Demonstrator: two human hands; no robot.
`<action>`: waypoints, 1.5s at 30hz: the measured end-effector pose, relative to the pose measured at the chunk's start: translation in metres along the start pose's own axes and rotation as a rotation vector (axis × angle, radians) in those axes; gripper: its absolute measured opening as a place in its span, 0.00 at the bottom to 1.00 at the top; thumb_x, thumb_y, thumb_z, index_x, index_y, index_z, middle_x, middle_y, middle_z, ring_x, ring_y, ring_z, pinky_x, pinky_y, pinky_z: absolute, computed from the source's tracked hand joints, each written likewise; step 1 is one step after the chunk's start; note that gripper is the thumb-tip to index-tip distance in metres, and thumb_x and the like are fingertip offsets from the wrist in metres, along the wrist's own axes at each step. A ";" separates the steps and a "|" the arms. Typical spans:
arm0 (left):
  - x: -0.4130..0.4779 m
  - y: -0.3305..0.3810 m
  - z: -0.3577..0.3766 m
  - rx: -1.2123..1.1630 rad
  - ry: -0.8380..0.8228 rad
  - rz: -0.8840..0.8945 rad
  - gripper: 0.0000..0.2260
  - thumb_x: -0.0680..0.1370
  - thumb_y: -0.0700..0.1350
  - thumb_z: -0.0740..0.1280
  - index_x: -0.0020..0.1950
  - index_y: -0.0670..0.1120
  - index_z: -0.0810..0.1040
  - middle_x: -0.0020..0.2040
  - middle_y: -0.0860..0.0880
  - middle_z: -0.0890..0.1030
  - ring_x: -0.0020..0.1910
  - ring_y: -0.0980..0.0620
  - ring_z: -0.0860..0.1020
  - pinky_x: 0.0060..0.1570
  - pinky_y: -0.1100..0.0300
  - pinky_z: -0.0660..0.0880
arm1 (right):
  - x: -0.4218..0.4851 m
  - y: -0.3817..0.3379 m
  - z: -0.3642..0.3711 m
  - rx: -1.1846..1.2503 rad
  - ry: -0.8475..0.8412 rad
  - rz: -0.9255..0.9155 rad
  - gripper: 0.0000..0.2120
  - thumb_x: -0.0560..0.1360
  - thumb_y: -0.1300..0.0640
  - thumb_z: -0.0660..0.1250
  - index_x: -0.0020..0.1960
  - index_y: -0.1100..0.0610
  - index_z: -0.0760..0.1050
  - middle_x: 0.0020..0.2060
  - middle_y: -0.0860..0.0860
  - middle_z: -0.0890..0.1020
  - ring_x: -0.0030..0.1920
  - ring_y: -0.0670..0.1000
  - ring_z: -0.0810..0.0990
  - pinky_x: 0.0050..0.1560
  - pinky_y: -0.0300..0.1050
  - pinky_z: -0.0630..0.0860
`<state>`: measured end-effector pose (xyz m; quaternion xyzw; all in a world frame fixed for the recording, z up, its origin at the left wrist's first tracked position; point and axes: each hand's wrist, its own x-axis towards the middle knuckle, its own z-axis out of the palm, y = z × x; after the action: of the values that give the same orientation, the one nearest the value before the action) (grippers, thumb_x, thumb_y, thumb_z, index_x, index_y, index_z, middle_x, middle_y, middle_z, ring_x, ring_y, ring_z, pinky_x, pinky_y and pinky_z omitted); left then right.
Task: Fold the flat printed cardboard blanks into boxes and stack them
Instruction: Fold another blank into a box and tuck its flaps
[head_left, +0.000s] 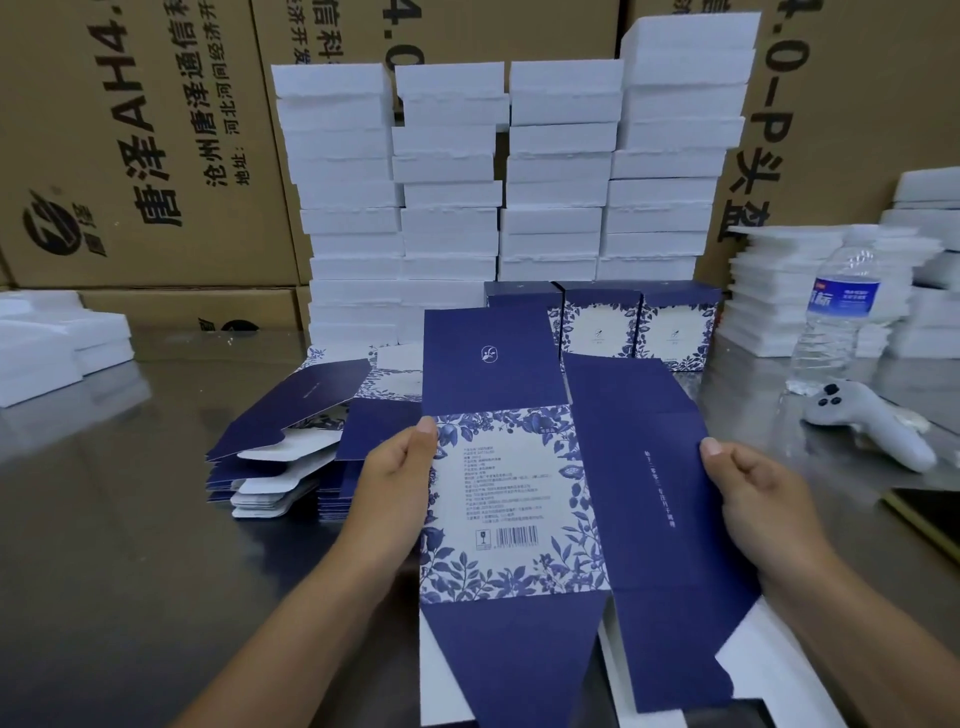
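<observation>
I hold a flat printed cardboard blank (524, 499) upright over the steel table, navy with a white floral panel and a barcode. My left hand (400, 478) pinches its left edge, thumb on the floral panel. My right hand (753, 493) grips its right navy edge. Its flaps stick out above and below. A pile of flat blanks (291, 441) lies to the left behind it. Three folded boxes (639, 322) stand in a row at the back.
Tall stacks of white foam blocks (498, 182) stand behind the boxes, with more foam at left (57, 343) and right (789, 291). A water bottle (836, 317), a white controller (872, 421) and a dark flat device (930, 519) lie at right. Brown cartons form the back wall.
</observation>
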<state>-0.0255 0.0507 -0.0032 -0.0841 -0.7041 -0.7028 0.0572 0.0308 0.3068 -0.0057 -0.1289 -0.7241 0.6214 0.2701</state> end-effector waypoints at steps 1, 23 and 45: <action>0.000 -0.001 0.000 0.007 -0.008 -0.023 0.20 0.81 0.55 0.57 0.46 0.40 0.80 0.43 0.43 0.84 0.45 0.44 0.82 0.53 0.48 0.76 | 0.000 0.000 0.000 -0.009 0.011 -0.004 0.14 0.80 0.55 0.60 0.41 0.59 0.79 0.28 0.45 0.82 0.29 0.45 0.77 0.33 0.39 0.74; 0.003 0.000 -0.007 -0.006 0.149 0.056 0.21 0.81 0.53 0.59 0.49 0.33 0.75 0.41 0.41 0.78 0.40 0.47 0.75 0.43 0.54 0.71 | -0.002 0.001 0.004 0.026 -0.065 -0.093 0.16 0.80 0.56 0.60 0.38 0.58 0.79 0.29 0.46 0.83 0.28 0.42 0.79 0.28 0.30 0.72; 0.006 -0.002 -0.007 0.163 0.183 0.194 0.18 0.83 0.48 0.54 0.46 0.36 0.75 0.42 0.38 0.79 0.38 0.50 0.74 0.39 0.62 0.70 | 0.000 0.005 0.002 -0.006 -0.123 -0.034 0.20 0.79 0.54 0.60 0.39 0.69 0.80 0.33 0.58 0.83 0.31 0.47 0.77 0.29 0.31 0.71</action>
<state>-0.0321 0.0436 -0.0039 -0.0823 -0.7391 -0.6393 0.1954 0.0292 0.3058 -0.0111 -0.0790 -0.7434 0.6212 0.2352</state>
